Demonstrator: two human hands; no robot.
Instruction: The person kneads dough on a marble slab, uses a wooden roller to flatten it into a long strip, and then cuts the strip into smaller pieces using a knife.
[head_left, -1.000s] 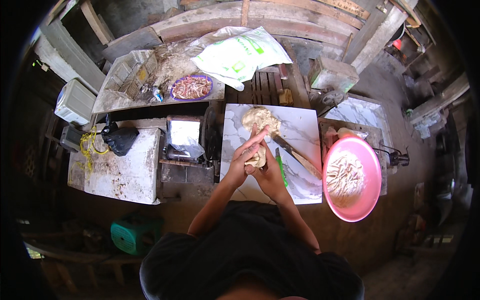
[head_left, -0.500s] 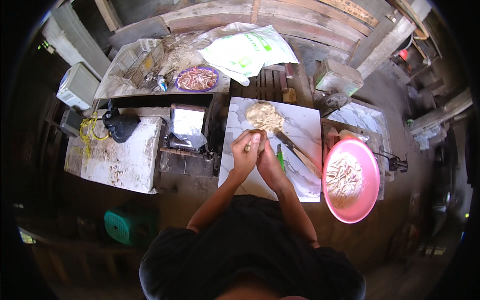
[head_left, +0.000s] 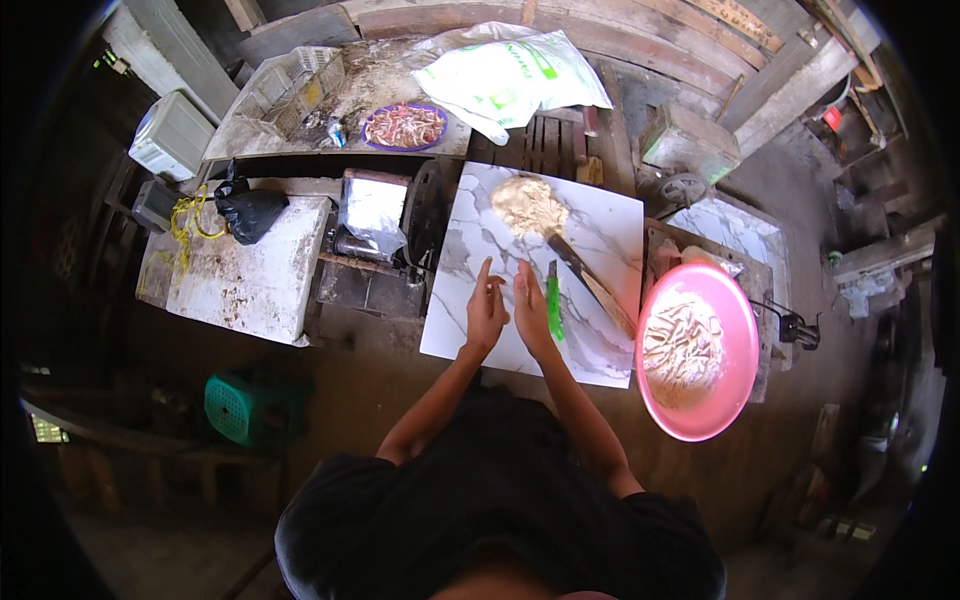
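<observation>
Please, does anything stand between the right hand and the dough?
Nothing visible does: in this view, only bare tabletop shows between the right hand and the dough. The green tool lies to the hand's right.

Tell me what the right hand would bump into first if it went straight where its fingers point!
Probably the pale dough lump on the marbled board, ahead of the right hand. How high the hand is isn't clear, so it might pass over.

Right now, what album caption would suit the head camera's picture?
Left hand and right hand apart above a marbled board, dough ahead, a pink basin to the right.
</observation>
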